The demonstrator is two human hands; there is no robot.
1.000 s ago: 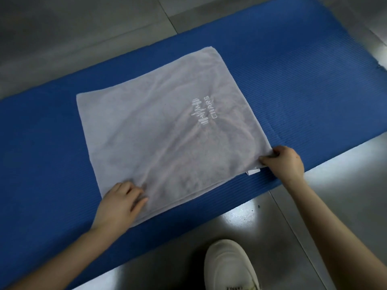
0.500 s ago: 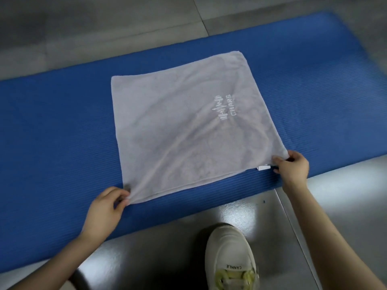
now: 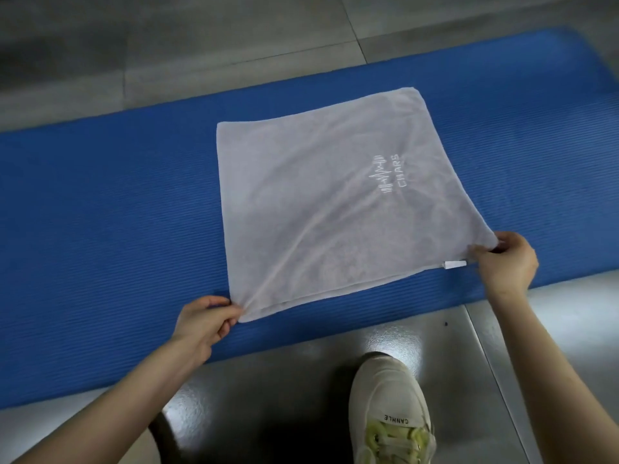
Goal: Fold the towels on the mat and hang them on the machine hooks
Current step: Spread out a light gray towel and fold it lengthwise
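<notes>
While the fingers (image 3: pixel 227 319) of the left hand (image 3: pixel 201 326) pinch the near-left corner of the towel (image 3: pixel 318 202) against the thumb, those of the right hand (image 3: pixel 507 266) clamp the near-right corner, just beside a small white label (image 3: pixel 455 264). Both corners sit slightly raised, drawing a diagonal crease across the cloth. Holding both ends of one edge seems meant to carry that edge evenly over to the far one. The towel lies spread, logo (image 3: pixel 390 174) up, on the middle of the blue mat (image 3: pixel 117 212), which keeps it off the grey floor (image 3: pixel 234 45). A pale shoe (image 3: pixel 388 406) stands on the floor near the mat's near edge. No machine or hooks show, so hanging looks well ahead.
</notes>
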